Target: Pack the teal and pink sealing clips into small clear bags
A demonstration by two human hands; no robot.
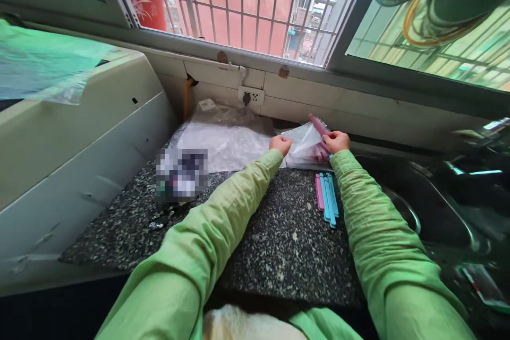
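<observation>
A clear plastic bag [303, 137] is stretched between my hands at the back of the counter. My left hand [281, 144] is closed, pinching its left edge. My right hand [337, 142] is closed around a long pink bag clip [318, 124], which slants up at the bag's upper right. Whether this clip is inside or outside the bag I cannot tell. More pink and blue pieces show through the lower part of the bag. Just in front of my right hand, several blue bag clips [328, 199] and a pink one [319, 192] lie side by side.
Crumpled clear plastic sheeting [227, 138] covers the counter's back left, beside a blurred-out item [181, 174]. A socket with a plug [251, 96] is on the wall behind. The sink [434, 207] lies right, a pale metal appliance [91, 133] left.
</observation>
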